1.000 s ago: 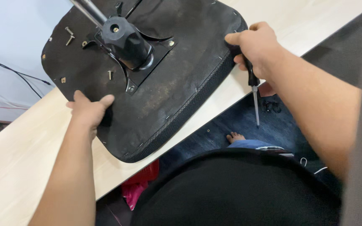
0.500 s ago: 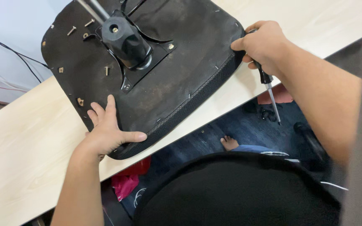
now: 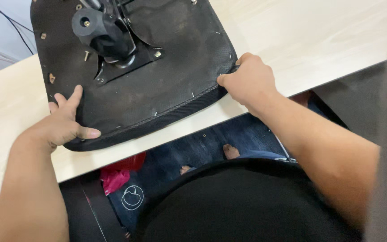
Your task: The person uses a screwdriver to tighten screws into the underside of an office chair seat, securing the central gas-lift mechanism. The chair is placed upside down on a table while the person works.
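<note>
Since the earlier frame, the black fabric-covered chair seat pad, lying underside up, sits closer to the near edge of the pale wooden table, and the screwdriver seen then in the right hand is no longer visible.

The left hand lies flat and open on the seat's near-left corner, fingers spread, thumb along the stitched edge; it grasps nothing. The right hand is curled closed at the seat's near-right corner; whether it holds a tool as well as the edge cannot be told.

Judged from the fittings, the black metal mounting plate with its round column socket remains attached near the seat's centre.

Count visible: one seat, one plate, two plate bolts showing, one loose-looking screw left of the plate, two hands.
</note>
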